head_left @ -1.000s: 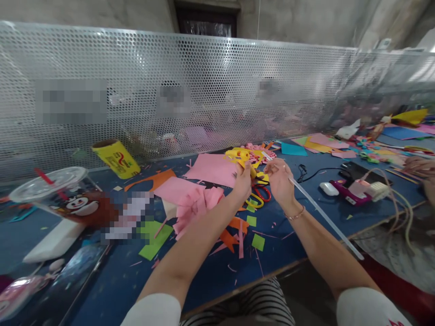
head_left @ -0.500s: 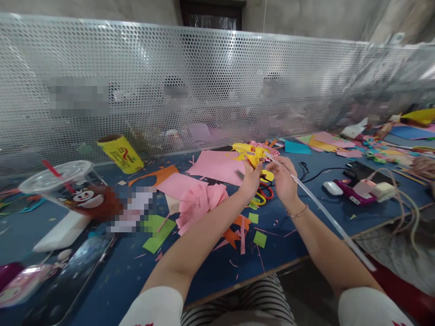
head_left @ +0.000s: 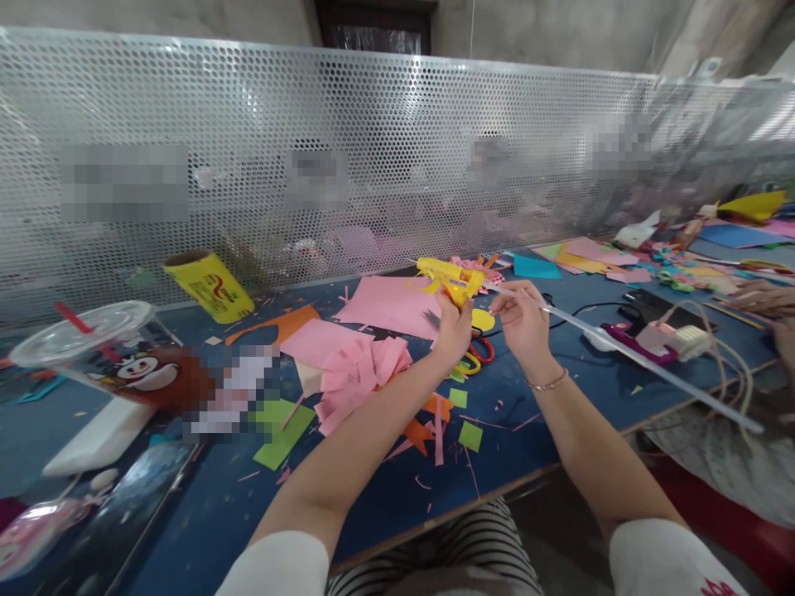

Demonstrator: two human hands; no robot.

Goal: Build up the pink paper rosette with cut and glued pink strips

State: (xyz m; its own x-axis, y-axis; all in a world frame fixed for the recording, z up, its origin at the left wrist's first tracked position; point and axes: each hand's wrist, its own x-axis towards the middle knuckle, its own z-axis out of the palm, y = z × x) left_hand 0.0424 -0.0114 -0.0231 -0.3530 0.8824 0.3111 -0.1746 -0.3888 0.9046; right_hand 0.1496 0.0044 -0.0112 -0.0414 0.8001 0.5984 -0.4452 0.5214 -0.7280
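A yellow hot glue gun (head_left: 448, 273) is held above the table by my left hand (head_left: 455, 325), with fingers wrapped round its handle and its nozzle pointing left. My right hand (head_left: 522, 319) pinches a long translucent glue stick (head_left: 646, 362) near the gun. The stick's near end meets the back of the gun; how far it goes in cannot be made out. Its long free end slopes down to the right over the table edge. Below the hands lie scissors with red and yellow handles (head_left: 481, 349). Left of them sits a pink paper-strip flower (head_left: 363, 377).
A lidded plastic cup (head_left: 133, 356), a yellow cardboard tube (head_left: 214, 285) and a phone (head_left: 149, 497) occupy the left. Purple power strip (head_left: 658, 343) and cables lie right. Paper scraps cover much of the blue table (head_left: 385, 513). A perforated metal screen (head_left: 248, 149) stands behind; another person's hand (head_left: 767, 298) is far right.
The glue stick has swung up and outward, away from my right forearm, and now lines up more with the gun. The gun has turned slightly more level. My view has shifted a little right.
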